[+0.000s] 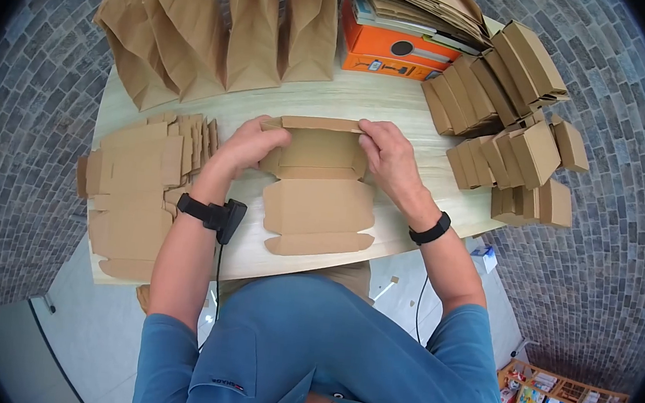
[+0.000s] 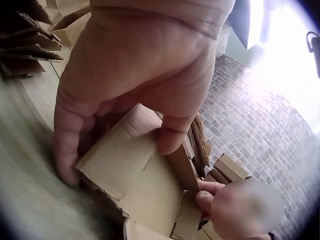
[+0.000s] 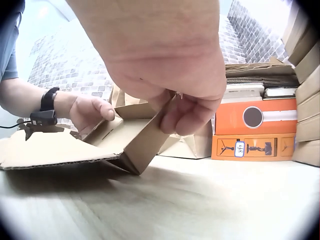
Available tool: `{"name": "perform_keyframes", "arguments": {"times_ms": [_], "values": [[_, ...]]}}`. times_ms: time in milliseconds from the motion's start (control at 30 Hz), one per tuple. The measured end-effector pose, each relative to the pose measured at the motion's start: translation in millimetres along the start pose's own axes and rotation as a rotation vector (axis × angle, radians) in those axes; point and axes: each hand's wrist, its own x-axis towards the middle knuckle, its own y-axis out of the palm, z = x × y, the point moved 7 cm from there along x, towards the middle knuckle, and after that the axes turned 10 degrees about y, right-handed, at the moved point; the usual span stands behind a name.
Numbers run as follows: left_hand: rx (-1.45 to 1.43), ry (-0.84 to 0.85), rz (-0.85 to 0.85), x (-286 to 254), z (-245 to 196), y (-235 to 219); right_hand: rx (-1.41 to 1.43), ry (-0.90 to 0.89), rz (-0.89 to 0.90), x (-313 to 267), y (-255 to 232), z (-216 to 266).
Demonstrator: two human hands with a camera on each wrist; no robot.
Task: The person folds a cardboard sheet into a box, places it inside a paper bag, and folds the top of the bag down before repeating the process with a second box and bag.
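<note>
A small brown cardboard box [image 1: 319,206], partly folded up, is between the two hands in the head view. Its back and side walls stand up, while the lid panel with its tuck flap lies spread toward the person. My left hand [image 1: 251,145] grips the left side wall; in the left wrist view its thumb [image 2: 173,136] is inside and the fingers are outside. At the back right corner my right hand [image 1: 393,157] pinches the wall. The right wrist view shows its curled fingers [image 3: 187,117] at the top edge of that side.
Flat cardboard blanks [image 1: 134,183] are piled at the left. Tall paper bags [image 1: 257,32] stand along the back beside an orange box [image 1: 399,47] with papers on top. Folded boxes [image 1: 533,152] are stacked at the right. The table's front edge [image 1: 403,250] runs close to the person.
</note>
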Motion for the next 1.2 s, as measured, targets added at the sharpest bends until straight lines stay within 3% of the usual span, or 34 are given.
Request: {"name": "perform_keyframes", "arguments": {"times_ms": [133,433,633,700,833,933,1000,1033,1100,1200], "values": [[-0.027,0.036,0.007,2,4,2,0.023,0.010,-0.005,0,-4,1],[0.035,-0.091,0.099,-19,5,4,0.015,-0.101,-0.166,-8,-12,7],[-0.196,-0.098,0.155,-18,22,17,0.013,-0.082,-0.174,-10,-14,11],[-0.308,-0.087,0.255,-20,22,23,-0.026,-0.081,-0.185,-10,-17,14],[-0.367,-0.067,0.206,-28,16,32,-0.044,-0.099,-0.195,-12,-20,16],[-0.575,-0.016,0.166,-19,26,38,-0.050,-0.084,-0.237,-13,-23,17],[-0.619,0.133,0.074,-1,40,32,-0.055,-0.062,-0.236,-12,-21,13],[-0.619,0.133,0.077,-5,32,32,-0.058,-0.061,-0.238,-12,-20,11],[-0.327,-0.014,0.056,-20,17,30,-0.069,-0.083,-0.226,-13,-17,10],[-0.290,-0.077,0.109,-25,9,27,-0.093,-0.052,-0.216,-14,-14,11]]}}
